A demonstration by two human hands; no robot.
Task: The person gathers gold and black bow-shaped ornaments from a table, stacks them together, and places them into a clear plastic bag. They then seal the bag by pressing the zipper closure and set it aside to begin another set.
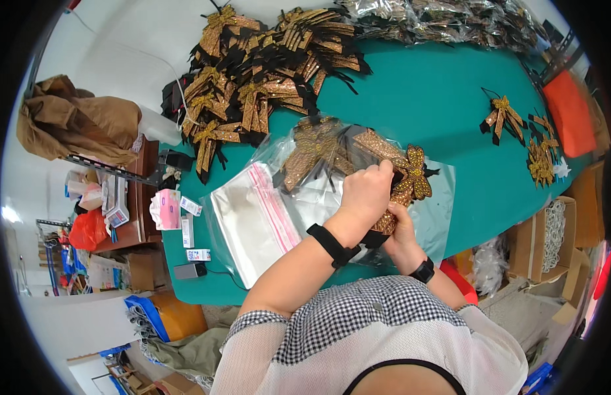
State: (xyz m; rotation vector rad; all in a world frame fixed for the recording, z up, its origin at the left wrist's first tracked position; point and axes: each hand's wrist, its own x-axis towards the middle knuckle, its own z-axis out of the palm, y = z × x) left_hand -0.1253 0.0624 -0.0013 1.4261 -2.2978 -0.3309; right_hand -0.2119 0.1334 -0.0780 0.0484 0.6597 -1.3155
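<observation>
A worktop covered in plain green (pixel 424 72) spreads under everything. The largest thing on it is a thick heap of gold glitter bows with black tails (pixel 252 79) at the far left; beside it, along the far edge, lies a long pile of bundles in shiny clear plastic (pixel 444 23). Nearer the person, a wide sheet of clear plastic film (pixel 440 214) lies under the hands, and several bows (pixel 310 148) show at its far side; whether they are in the film or under it, I cannot tell. A stack of clear bags with pink edge strips (pixel 246 214) sits just left.

The gold sequin-like bow in hand (pixel 417 174) is above the film, between both hands. The left hand (pixel 366 196) has its fingers curled closed against the bow, though the exact pinch is hidden; the right hand (pixel 403 237) clasps its lower part, thumb on top. The step looks like arranging this bow; the next move seems to call for keeping it steady in one hand while the other smooths its tails.

A pink-and-white tissue pack (pixel 166 209) has small printed marks. The smallest, the slim white boxes (pixel 198 255), carry blue lettering.
</observation>
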